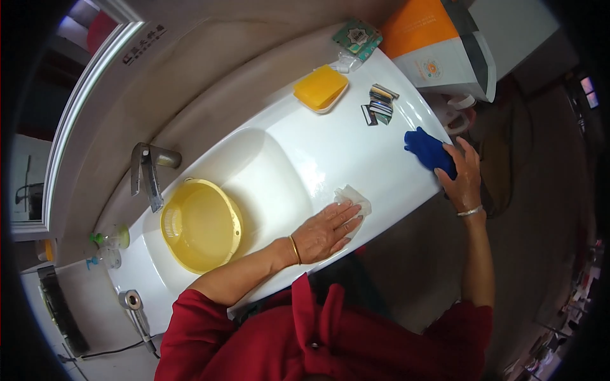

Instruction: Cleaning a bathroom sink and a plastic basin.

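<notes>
My left hand [327, 231] lies palm down on a thin, whitish, crumpled sheet [353, 195], at the front of the white ceramic washbasin [381, 157]. The fingers are slightly apart, and part of the sheet is hidden beneath them. At the counter's right edge my right hand [463, 177] has thumb and fingers on a bunched blue cloth [428, 151]. A yellow plastic basin [207, 226] stands inside the sink bowl, under the metal faucet [155, 164].
Behind my hands are a yellow block in a white dish [321, 87], a small pile of cards or strips [381, 103] and a green packet [357, 36]. An orange-and-white bag [429, 47] stands beyond the right end. Pump bottles [112, 245] and a shower head [131, 301] are at left.
</notes>
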Tool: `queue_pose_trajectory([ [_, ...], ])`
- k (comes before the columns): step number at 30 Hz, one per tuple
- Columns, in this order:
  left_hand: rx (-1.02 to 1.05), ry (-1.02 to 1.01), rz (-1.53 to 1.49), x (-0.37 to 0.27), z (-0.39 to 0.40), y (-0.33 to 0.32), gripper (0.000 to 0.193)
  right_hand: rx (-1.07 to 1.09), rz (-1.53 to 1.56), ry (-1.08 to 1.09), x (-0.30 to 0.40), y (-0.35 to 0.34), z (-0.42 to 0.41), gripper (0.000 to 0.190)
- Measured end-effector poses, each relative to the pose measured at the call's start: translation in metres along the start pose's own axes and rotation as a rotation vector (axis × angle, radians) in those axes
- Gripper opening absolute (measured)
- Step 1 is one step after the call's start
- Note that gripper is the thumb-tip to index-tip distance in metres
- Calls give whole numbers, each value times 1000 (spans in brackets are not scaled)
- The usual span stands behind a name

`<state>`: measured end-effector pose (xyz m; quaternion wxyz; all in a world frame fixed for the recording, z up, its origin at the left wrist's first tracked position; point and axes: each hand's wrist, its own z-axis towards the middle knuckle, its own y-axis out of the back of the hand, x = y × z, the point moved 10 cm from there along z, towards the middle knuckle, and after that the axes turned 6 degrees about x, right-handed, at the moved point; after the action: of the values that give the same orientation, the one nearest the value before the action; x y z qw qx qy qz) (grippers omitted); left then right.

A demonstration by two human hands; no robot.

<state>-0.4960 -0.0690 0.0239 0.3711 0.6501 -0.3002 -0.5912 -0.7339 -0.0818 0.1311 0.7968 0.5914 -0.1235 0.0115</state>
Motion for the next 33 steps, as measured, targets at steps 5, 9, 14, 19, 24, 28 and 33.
queue_pose_trajectory([
  [5, -300, 235, 267, 88, 13, 57, 50, -60, 86, 107, 49, 9, 0, 43],
  [9, -333, 167, 279, 76, 47, 56, 48, -18, 207, 235, 89, -22, 21, 30],
  [14, -160, -2, 123, 17, 49, 17, 46, -71, 200, 250, 117, -86, 78, 25],
  [19, -203, 153, 227, 62, 18, 48, 46, -70, 31, 105, 73, -136, 112, 12],
  [24, -374, 204, 271, 82, -4, 44, 39, -78, -68, 67, 48, -119, 110, 10],
  [28, -189, -19, 17, 12, -3, 4, 43, -11, 7, -16, 40, -114, 93, 12],
  [33, -238, 311, 240, 132, -29, 52, 54, 13, 287, 77, 74, -82, 52, 12],
])
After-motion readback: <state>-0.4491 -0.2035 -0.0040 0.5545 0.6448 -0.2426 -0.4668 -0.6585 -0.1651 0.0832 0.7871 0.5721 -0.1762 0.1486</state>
